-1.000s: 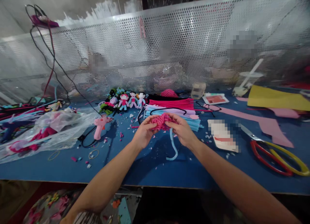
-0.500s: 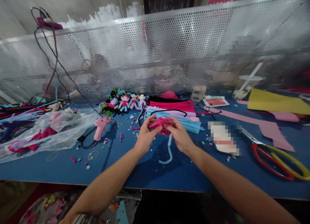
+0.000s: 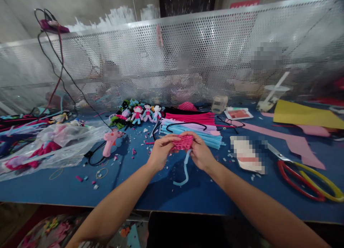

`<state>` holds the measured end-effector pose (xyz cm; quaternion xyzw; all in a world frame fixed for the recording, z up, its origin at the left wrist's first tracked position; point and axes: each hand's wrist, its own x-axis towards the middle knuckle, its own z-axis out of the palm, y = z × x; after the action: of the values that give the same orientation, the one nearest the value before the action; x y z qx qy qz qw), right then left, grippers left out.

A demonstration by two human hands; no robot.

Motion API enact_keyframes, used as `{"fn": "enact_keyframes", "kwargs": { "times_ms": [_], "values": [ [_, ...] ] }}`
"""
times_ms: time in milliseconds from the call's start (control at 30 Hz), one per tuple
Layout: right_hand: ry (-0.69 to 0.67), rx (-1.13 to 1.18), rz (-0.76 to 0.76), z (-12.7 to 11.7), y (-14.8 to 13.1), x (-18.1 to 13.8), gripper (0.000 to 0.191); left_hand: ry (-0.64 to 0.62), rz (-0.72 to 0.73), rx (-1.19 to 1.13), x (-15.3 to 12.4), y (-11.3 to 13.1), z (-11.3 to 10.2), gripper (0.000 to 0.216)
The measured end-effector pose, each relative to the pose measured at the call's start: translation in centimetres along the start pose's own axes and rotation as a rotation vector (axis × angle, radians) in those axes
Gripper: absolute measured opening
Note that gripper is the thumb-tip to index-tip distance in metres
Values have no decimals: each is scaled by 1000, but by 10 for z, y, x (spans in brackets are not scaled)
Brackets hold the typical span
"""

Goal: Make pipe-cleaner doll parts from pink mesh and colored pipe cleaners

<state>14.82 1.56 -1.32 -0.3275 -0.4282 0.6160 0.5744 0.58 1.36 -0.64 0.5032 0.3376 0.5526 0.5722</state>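
Clock centred on the hot-pink woven piece [image 3: 182,142], held up in front of the wearer above the blue tabletop [image 3: 150,198]. Piece: small, roughly rectangular, ridged like chunky knit. Left hand [image 3: 160,151] pinches its 9 o'clock edge, right hand [image 3: 201,151] its 3 o'clock edge; fingers of both closed on it. Pale blue strand [image 3: 185,169], soft-looking, hangs by the right fingertips, curving toward 6.

At 12 to 1, just beyond the hands: straight pipe cleaners lying in bundles, light blue [image 3: 212,140] nearest, then lilac, then hot pink [image 3: 189,118]. Behind them, a domed pink netted form [image 3: 187,106].

At 10: little dolls [image 3: 137,115], plush-like limbs, crowded together. At 9: pink glue gun [image 3: 109,142], smooth plastic; past it, a crinkled clear bag [image 3: 70,144].

Between 3 and 4, well apart: steel scissors [image 3: 301,178], one loop red, one yellow. Between 2 and 3: flat yellow sheet [image 3: 303,113]. At 2: clear cup [image 3: 271,97] with white straw. Across the back, perforated metal panel [image 3: 150,54], round holes. Tiny offcuts scattered.
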Motion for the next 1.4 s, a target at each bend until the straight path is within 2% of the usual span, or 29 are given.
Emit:
{"fn": "enact_keyframes", "kwargs": {
  "times_ms": [133,233,367,467,567,700,767,833,967,1067,1200,1300,1400],
  "values": [
    [-12,30,-1,0,3,0,16,-4,-14,-71,-2,8,1,11],
    [-46,-20,-30,-1,6,0,17,-58,-20,-106,-4,10,1,10],
    [-49,-223,-77,-6,3,-1,23,-30,40,69,-5,5,0,11],
    [-84,-301,-107,-7,-5,-4,23,25,122,126,-3,4,-1,18],
    [-117,-326,-169,-3,-10,-8,12,77,152,82,-1,6,0,27],
    [-3,-361,-223,4,-9,-11,16,127,120,14,-2,8,2,48],
    [34,-315,-198,4,-10,-10,34,134,103,10,-2,8,3,44],
    [-6,-279,-151,2,-11,-8,43,140,118,33,-2,8,3,33],
    [-63,-410,-171,-4,-11,-2,25,170,147,78,1,4,-1,28],
    [29,-610,-282,-7,-3,2,23,238,124,111,3,-3,-4,29],
    [93,-805,-361,-9,9,6,19,311,152,236,2,-15,-2,16],
    [91,-740,-336,-7,13,6,18,332,179,249,0,-20,1,15],
    [80,-442,-119,-5,13,8,24,314,183,156,1,-21,2,17]
  ]
}}
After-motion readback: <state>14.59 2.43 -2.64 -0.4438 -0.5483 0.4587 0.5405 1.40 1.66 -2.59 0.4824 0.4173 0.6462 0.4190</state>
